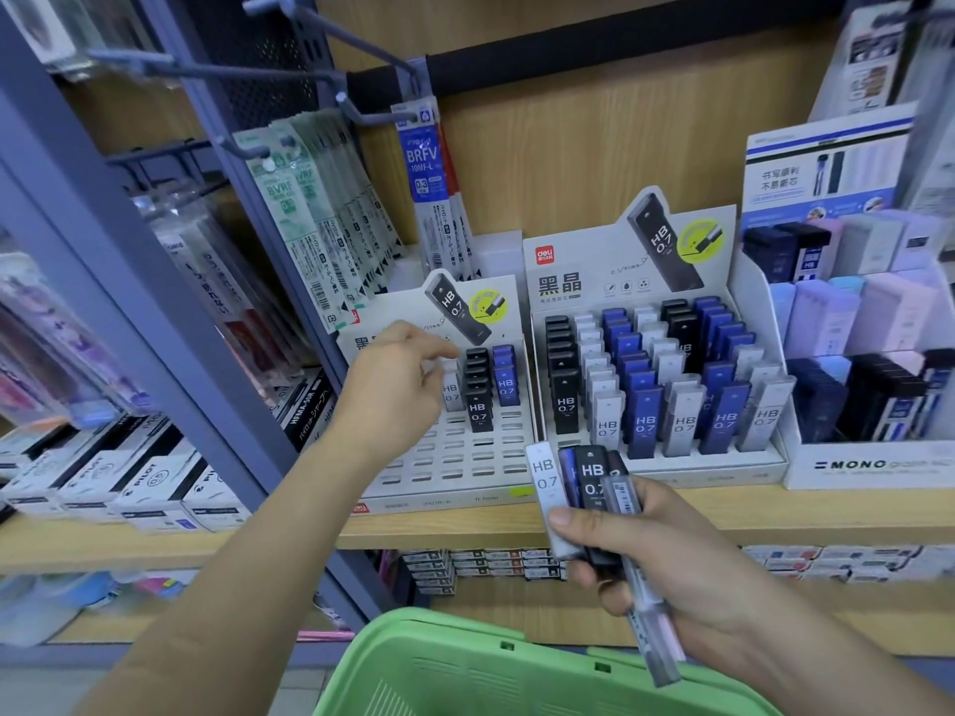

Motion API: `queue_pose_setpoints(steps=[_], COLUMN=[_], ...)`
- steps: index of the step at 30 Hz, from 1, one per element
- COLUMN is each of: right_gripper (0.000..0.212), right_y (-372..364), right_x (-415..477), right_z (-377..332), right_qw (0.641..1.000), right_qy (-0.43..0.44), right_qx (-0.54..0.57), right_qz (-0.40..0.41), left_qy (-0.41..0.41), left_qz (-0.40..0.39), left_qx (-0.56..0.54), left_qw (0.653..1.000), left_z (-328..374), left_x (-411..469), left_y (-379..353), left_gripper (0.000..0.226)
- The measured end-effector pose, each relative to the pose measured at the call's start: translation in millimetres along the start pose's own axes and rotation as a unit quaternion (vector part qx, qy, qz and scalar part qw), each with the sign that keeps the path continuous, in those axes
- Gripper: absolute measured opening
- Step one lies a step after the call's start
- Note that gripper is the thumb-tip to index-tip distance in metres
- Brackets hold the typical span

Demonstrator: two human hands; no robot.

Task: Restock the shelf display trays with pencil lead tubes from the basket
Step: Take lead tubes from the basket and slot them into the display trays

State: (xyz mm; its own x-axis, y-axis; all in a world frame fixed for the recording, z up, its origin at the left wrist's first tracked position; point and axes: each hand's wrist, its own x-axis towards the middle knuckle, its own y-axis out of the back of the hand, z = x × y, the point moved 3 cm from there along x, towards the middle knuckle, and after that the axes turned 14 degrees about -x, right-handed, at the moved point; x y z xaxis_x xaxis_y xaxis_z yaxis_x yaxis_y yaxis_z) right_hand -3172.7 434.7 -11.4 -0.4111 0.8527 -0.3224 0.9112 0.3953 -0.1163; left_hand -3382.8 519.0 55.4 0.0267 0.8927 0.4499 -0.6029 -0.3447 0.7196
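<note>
My left hand [395, 377] reaches into the left display tray [455, 470]. Its thumb and curled fingers pinch the top of a pale grey HB 0.7 lead tube [451, 394], which stands in a slot beside a row of black tubes [478, 390] and blue tubes [505, 377]. Most of that tray's slots are bare. My right hand [672, 560] grips a fanned bundle of lead tubes [584, 483] in white, blue, black and clear, in front of the shelf edge. The right display tray [672, 465] is nearly full. The green basket [465, 664] sits below my hands.
Refill packs hang on metal pegs [330, 209] above and left of the trays. A MONO lead display [868, 465] stands to the right. Pilot boxes [129, 488] line the left shelf. More stock sits on the lower shelf [480, 560].
</note>
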Motion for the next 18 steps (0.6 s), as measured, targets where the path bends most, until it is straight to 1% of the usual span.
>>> queue_pose_setpoints(steps=[1,2,3,4,5,6,7,8,10,11,13,14,16,18], right_gripper=[0.033,0.031,0.029,0.026,0.024,0.023,0.025,0.028,0.033,0.031,0.025,0.024,0.022,0.019], right_y=[0.1,0.7,0.9,0.9,0.5,0.0,-0.9,-1.7,-2.0,-0.8,2.9,4.7,7.0,6.5], right_x=[-0.4,-0.9,-1.0,-1.1,-1.1,-1.3,-1.2,-1.1,-0.9,-0.5,0.1,0.2,0.2,0.2], right_z=[-0.5,-0.9,-1.3,-1.9,-2.8,-3.6,-4.4,-5.2,-5.6,-5.5,-4.8,-4.3,-3.9,-3.7], right_qw=[1.000,1.000,1.000,1.000,1.000,1.000,1.000,0.999,0.999,0.999,0.999,0.998,0.998,0.997], right_qy=[0.002,0.004,0.007,0.010,0.015,0.019,0.022,0.024,0.020,0.016,0.008,0.004,0.000,-0.002], right_qx=[-0.001,-0.003,-0.005,-0.008,-0.011,-0.013,-0.016,-0.019,-0.016,-0.009,0.002,0.004,0.004,0.004], right_qz=[0.001,0.003,0.004,0.005,0.006,0.006,0.007,0.010,0.023,0.033,0.053,0.061,0.070,0.071], left_qy=[0.020,0.051,0.088,0.118,0.132,0.140,0.143,0.144,0.140,0.132,0.110,0.098,0.071,0.064], left_qz=[-0.016,-0.056,-0.123,-0.205,-0.282,-0.342,-0.381,-0.397,-0.381,-0.348,-0.236,-0.172,-0.065,-0.011], left_qx=[-0.037,-0.090,-0.143,-0.170,-0.172,-0.170,-0.174,-0.189,-0.237,-0.257,-0.280,-0.276,-0.225,-0.168], left_qw=[0.999,0.993,0.978,0.957,0.934,0.914,0.897,0.886,0.883,0.892,0.924,0.941,0.970,0.984], left_z=[11.3,23.0,34.6,46.1,54.9,61.4,65.0,67.1,66.9,65.6,55.4,47.9,30.6,13.9], left_x=[-0.7,-1.7,-3.9,-7.8,-12.5,-17.5,-22.5,-25.9,-26.9,-23.4,-11.1,-4.4,4.4,5.3], left_y=[5.0,8.2,9.4,8.8,6.0,1.5,-4.2,-9.1,-12.3,-7.9,11.6,25.1,47.7,53.6], left_gripper=[0.020,0.016,0.012,0.010,0.014,0.019,0.022,0.021,0.012,0.008,0.009,0.013,0.017,0.015])
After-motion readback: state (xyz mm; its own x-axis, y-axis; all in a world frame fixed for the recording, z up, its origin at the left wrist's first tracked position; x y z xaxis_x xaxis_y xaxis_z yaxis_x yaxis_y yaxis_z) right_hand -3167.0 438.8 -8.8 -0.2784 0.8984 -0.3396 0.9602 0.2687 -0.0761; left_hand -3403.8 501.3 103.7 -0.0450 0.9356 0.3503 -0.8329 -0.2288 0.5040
